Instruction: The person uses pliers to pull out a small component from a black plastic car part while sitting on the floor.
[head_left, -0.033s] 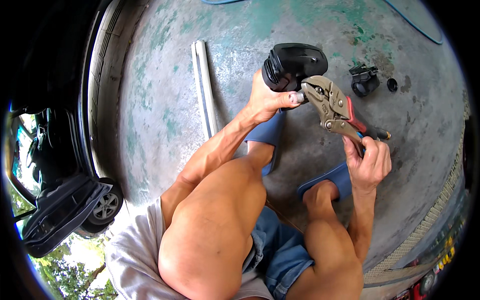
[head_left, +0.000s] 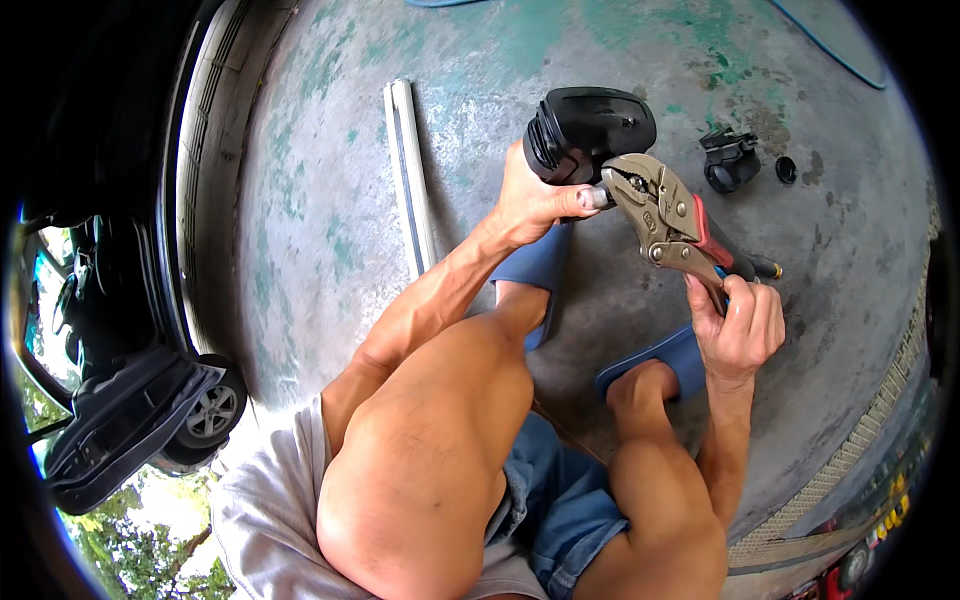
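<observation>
My left hand is closed around a glossy black rounded plastic housing with a ribbed neck, held above the floor. Beside its thumb tip a short silvery metal piece shows, right against the jaws of a pair of locking pliers. My right hand grips the lower handle of these pliers. Their other handle, with a red and black grip, stands apart from it and points to the right. Whether the jaws are clamped on the metal piece cannot be made out.
On the stained grey-green floor, a black plastic part and a small black ring lie at right. A long pale metal strip lies at left. A dark vehicle with an opened door stands far left. Blue hose runs top right.
</observation>
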